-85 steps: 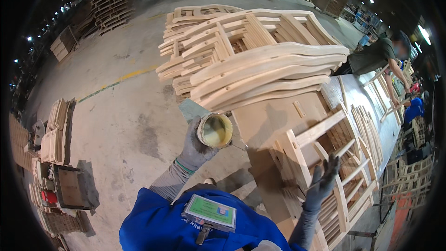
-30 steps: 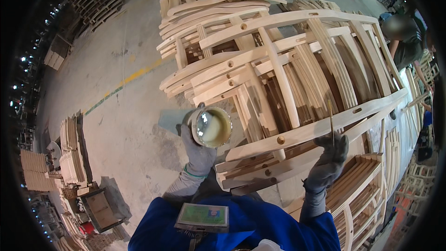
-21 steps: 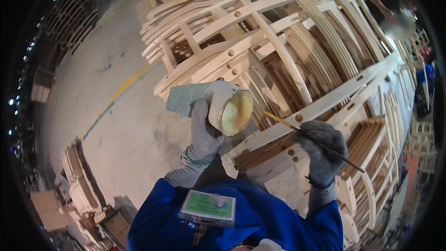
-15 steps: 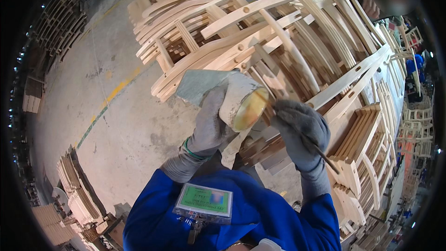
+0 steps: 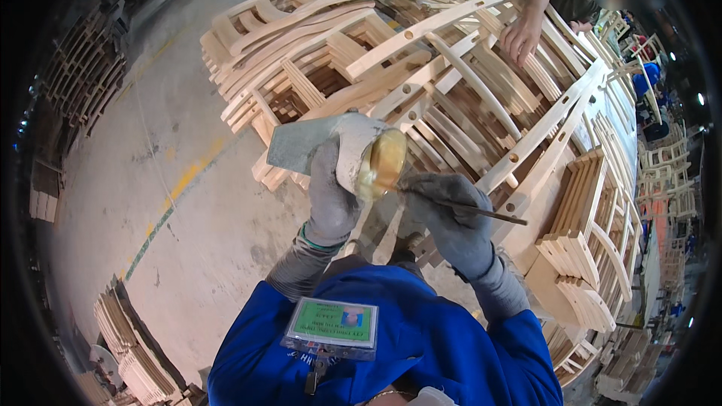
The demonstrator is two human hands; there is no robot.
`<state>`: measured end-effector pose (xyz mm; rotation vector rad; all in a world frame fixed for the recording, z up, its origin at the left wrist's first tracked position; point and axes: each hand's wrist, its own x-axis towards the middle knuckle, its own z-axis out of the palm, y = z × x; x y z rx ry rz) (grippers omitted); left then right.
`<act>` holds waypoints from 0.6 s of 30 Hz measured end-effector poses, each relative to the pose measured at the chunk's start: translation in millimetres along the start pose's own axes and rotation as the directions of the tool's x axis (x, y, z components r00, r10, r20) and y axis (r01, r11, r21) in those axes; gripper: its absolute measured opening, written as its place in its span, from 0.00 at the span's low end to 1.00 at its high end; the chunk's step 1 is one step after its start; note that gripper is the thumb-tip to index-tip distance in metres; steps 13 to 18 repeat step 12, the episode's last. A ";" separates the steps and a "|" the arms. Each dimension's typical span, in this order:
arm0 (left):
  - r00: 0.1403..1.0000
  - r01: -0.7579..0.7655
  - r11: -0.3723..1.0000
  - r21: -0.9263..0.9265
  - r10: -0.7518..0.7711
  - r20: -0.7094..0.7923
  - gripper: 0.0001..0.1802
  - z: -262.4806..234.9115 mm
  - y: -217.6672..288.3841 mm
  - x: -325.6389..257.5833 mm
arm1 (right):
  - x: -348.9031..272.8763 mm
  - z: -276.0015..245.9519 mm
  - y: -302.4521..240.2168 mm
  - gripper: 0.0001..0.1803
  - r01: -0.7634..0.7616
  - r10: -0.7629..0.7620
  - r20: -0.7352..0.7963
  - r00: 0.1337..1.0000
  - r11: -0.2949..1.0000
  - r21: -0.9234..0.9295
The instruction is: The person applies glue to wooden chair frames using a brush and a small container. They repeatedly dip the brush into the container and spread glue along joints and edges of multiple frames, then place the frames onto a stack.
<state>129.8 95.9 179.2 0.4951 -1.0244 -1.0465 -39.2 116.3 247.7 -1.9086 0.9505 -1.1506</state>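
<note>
My left hand [image 5: 331, 199], in a grey glove, is closed around a whitish, crusted cup [image 5: 352, 152] tilted toward the right. Its mouth shows a yellowish substance [image 5: 386, 162] inside. A flat grey-green plate [image 5: 302, 143] juts out to the left beside the cup; whether it is fixed to it I cannot tell. My gloved right hand [image 5: 451, 214] grips a thin brown stick [image 5: 496, 214]. The stick's inner end reaches the cup's mouth, where its tip is blurred. Its other end sticks out to the right past my knuckles.
Curved wooden chair frames [image 5: 444, 83] lie stacked ahead of me. Wooden parts [image 5: 575, 218] are piled at the right, and more boards [image 5: 135, 346] stand at the lower left. A co-worker's bare hand [image 5: 521, 36] reaches over the frames. Concrete floor [image 5: 203, 218] lies at left.
Both hands and the cup have shifted left. The stick has swung from slanting downward to nearly level, its tip still at the cup. The co-worker's hand has come over the frames.
</note>
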 end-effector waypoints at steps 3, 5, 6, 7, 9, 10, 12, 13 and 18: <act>0.988 0.102 0.991 -0.085 -0.111 -0.103 0.21 -2.9 3.1 -4.2 | 4.4 5.9 -2.0 0.08 -0.097 0.193 -0.166 0.967 0.881 0.464; 0.967 0.194 0.935 -0.298 -0.233 -0.102 0.21 2.3 11.4 -0.4 | 5.6 10.9 16.7 0.08 -0.001 0.120 -0.190 0.974 0.848 0.530; 0.965 0.193 0.915 -0.354 -0.242 -0.100 0.21 -2.4 11.5 -2.9 | 3.6 14.0 10.6 0.08 -0.048 0.137 -0.139 0.981 0.859 0.509; 0.963 0.191 0.892 -0.409 -0.251 -0.098 0.20 -9.1 9.5 -7.1 | -1.5 16.2 0.5 0.08 -0.095 0.156 -0.087 0.984 0.869 0.485; 0.974 0.177 0.936 -0.304 -0.211 -0.082 0.21 -12.4 10.5 -9.9 | 1.7 7.9 0.8 0.09 -0.076 0.093 0.002 0.996 0.794 0.603; 0.985 0.154 0.978 -0.137 -0.164 -0.060 0.23 -10.8 12.2 -9.6 | 2.9 8.8 5.8 0.09 -0.046 0.105 -0.072 0.992 0.823 0.566; 0.993 0.108 0.994 0.028 -0.107 -0.043 0.24 -8.6 15.5 -8.1 | 5.0 14.4 18.9 0.10 0.012 0.098 -0.203 0.974 0.875 0.484; 0.993 0.108 0.994 0.028 -0.107 -0.043 0.24 -8.6 15.5 -8.1 | 5.0 14.4 18.9 0.10 0.012 0.098 -0.203 0.974 0.875 0.484; 0.993 0.108 0.994 0.028 -0.107 -0.043 0.24 -8.6 15.5 -8.1 | 5.0 14.4 18.9 0.10 0.012 0.098 -0.203 0.974 0.875 0.484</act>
